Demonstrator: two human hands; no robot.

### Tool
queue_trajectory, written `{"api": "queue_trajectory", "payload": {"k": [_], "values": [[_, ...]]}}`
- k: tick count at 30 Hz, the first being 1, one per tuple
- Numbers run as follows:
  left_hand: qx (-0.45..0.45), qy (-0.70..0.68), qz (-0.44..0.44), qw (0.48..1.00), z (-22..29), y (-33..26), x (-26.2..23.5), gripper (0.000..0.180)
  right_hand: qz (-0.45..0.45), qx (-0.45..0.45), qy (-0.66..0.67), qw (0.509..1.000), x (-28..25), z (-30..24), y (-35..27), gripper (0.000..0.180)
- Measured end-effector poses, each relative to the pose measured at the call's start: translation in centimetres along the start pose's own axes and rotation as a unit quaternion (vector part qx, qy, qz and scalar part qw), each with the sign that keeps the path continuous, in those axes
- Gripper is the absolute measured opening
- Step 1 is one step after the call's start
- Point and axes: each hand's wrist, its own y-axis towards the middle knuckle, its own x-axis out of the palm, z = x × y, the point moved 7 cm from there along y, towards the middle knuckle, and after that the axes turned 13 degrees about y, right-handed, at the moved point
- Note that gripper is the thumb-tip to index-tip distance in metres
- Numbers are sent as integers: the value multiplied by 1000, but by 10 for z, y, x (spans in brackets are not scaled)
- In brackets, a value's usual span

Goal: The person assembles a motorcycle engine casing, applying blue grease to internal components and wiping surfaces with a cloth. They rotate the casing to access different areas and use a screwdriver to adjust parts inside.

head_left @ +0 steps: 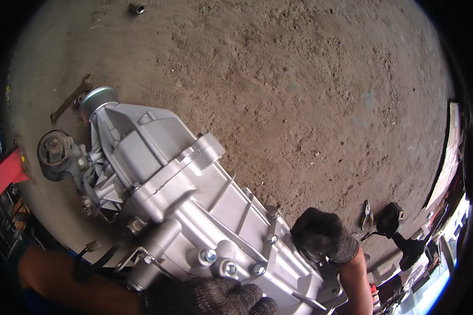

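A large silver gearbox [215,205] lies diagonally across the lower middle, its round output flange [100,97] toward the far left. Several bolt heads stud its casing. On its left side a dark round rubber mount [55,149] sits on a bracket. My left hand [210,296], in a dark knit glove, bends over the near side of the casing; the lower edge cuts off part of it. Against the right side of the casing, my right hand [323,233], gloved too, is closed with its fingers curled in at the casing's edge. Its fingertips are hidden.
Beyond the flange a rusty open-end wrench [68,100] lies on the rough, dirty floor [326,94]. A metal socket [136,8] is at the top. Pliers [367,215] and a black part with a cable [390,218] lie to the right. Something red [5,176] juts in at the left.
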Motion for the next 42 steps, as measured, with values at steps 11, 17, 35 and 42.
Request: {"api": "queue_trajectory", "payload": {"k": [11,17,35,42], "values": [[-43,23,53,997,0,-3,7,16,20,29,81,996,-2,7,0,21],[-29,12,1,999,-4,4,-4,14,5,11,62,998,-2,6,0,18],[-51,7,28,998,-1,-3,2,16,-9,-36,28,999,6,-4,-2,18],[-40,32,47,998,1,-5,8,14,0,-95,-129,987,11,-14,3,16]]}}
